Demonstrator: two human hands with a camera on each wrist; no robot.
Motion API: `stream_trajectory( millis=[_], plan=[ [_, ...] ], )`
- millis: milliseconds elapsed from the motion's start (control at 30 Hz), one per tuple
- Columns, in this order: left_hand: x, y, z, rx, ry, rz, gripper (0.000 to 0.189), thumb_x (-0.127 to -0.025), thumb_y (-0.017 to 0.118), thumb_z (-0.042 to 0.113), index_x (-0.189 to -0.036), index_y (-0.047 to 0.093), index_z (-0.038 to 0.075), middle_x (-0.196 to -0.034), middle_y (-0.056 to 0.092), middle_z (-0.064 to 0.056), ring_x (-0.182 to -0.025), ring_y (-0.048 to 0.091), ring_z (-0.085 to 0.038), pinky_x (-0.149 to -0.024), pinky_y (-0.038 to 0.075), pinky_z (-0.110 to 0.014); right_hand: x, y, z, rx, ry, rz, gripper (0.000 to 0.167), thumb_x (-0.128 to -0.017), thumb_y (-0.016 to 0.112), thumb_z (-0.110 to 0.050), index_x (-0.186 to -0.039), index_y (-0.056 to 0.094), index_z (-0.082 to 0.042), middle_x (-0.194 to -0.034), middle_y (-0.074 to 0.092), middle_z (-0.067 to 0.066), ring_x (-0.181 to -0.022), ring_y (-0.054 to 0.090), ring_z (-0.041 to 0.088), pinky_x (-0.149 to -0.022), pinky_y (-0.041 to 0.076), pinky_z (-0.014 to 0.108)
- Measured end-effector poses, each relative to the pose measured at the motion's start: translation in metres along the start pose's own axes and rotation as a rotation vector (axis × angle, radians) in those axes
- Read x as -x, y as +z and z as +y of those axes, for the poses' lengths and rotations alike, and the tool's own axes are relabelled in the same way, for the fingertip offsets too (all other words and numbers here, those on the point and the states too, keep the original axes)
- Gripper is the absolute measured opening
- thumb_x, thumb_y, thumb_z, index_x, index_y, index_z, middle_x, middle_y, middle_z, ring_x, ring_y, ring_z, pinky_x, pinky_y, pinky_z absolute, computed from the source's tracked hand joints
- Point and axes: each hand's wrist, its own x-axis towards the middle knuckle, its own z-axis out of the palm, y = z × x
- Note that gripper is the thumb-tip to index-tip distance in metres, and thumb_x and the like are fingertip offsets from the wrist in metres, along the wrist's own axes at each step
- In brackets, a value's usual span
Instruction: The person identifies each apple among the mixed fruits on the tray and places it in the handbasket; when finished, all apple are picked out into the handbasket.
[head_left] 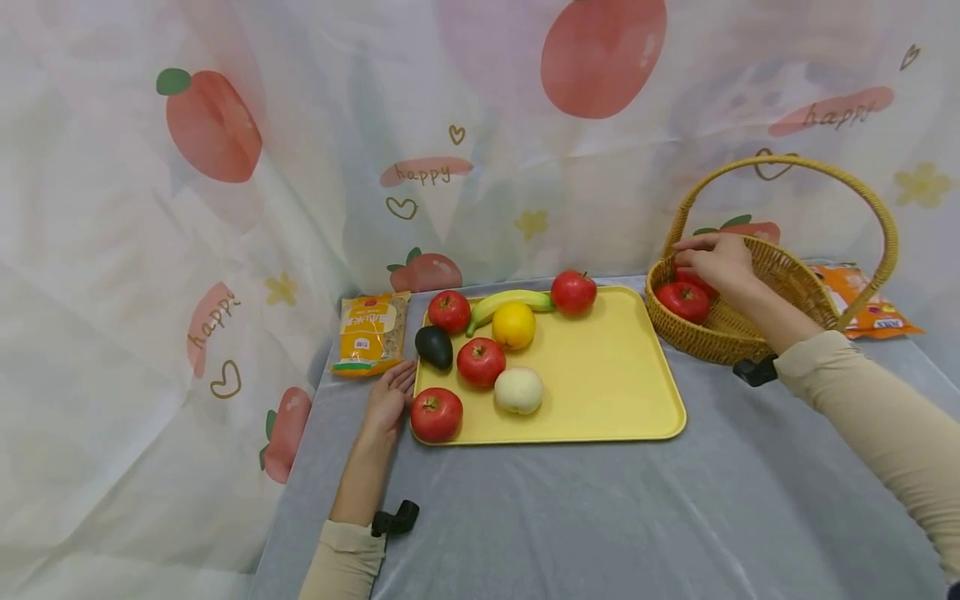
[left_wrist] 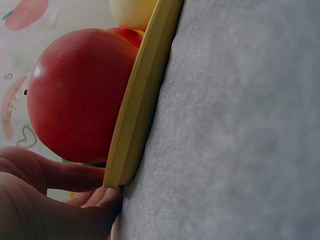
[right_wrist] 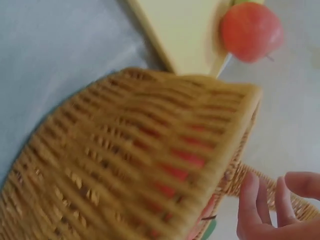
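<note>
My left hand (head_left: 388, 398) holds the left edge of a yellow tray (head_left: 600, 383), its thumb touching the rim and its fingers at the underside in the left wrist view. Closest to it on the tray are a red apple (head_left: 437, 415) and a dark green avocado (head_left: 433, 348). Over the mouth of a wicker basket (head_left: 701, 346), my right hand (head_left: 720, 258) hovers with fingers apart and slightly bent, holding nothing. Beneath it, red apples (head_left: 682, 302) lie in the basket, one partly covered by the hand. Through the weave, the right wrist view shows red fruit (right_wrist: 185, 162).
More red apples (head_left: 482, 362), a banana (head_left: 510, 302), an orange-yellow round fruit (head_left: 513, 326) and a pale round fruit (head_left: 518, 391) lie on the tray. A grain packet (head_left: 369, 333) stands left; an orange packet (head_left: 870, 304) lies behind the basket. The basket's tall handle (head_left: 795, 161) arches up.
</note>
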Motion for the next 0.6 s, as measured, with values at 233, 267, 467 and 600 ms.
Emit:
stream_trajectory(
  millis=[233, 267, 467, 600],
  plan=[
    [0.000, 0.000, 0.000, -0.001, 0.009, -0.010, 0.086, -0.073, 0.037, -0.032, -0.154, 0.041, -0.006, -0.158, 0.045, -0.024, -0.149, 0.041, -0.033, -0.123, 0.031, -0.044, 0.004, 0.015, -0.014, -0.127, -0.050, -0.084, 0.044, -0.105, 0.060, -0.020, -0.139, 0.058, 0.008, -0.120, 0.067, 0.012, -0.083, 0.072, -0.001, -0.084, 0.061, 0.027],
    [-0.001, 0.000, 0.000, -0.002, 0.010, -0.011, 0.086, -0.073, 0.037, -0.032, -0.155, 0.041, -0.006, -0.158, 0.044, -0.024, -0.149, 0.041, -0.033, -0.124, 0.031, -0.044, 0.005, 0.017, -0.016, -0.135, -0.055, -0.098, 0.044, -0.105, 0.061, -0.020, -0.139, 0.057, 0.009, -0.119, 0.067, 0.011, -0.085, 0.073, 0.001, -0.084, 0.061, 0.028],
    [-0.001, 0.000, -0.001, -0.010, 0.001, -0.005, 0.086, -0.073, 0.037, -0.032, -0.155, 0.041, -0.005, -0.158, 0.045, -0.023, -0.149, 0.041, -0.033, -0.123, 0.031, -0.043, 0.005, 0.035, -0.028, -0.146, -0.057, -0.202, 0.045, -0.107, 0.056, -0.019, -0.143, 0.054, 0.007, -0.136, 0.059, 0.025, -0.087, 0.071, 0.000, -0.089, 0.061, 0.036],
    [0.000, 0.000, 0.000, -0.020, 0.002, 0.003, 0.086, -0.073, 0.037, -0.031, -0.154, 0.042, -0.004, -0.157, 0.046, -0.022, -0.148, 0.042, -0.032, -0.123, 0.032, -0.043, 0.004, 0.047, -0.033, -0.174, -0.021, -0.272, 0.046, -0.108, 0.054, -0.019, -0.147, 0.051, 0.006, -0.146, 0.050, 0.029, -0.089, 0.070, 0.001, -0.086, 0.062, 0.036]
  ],
)
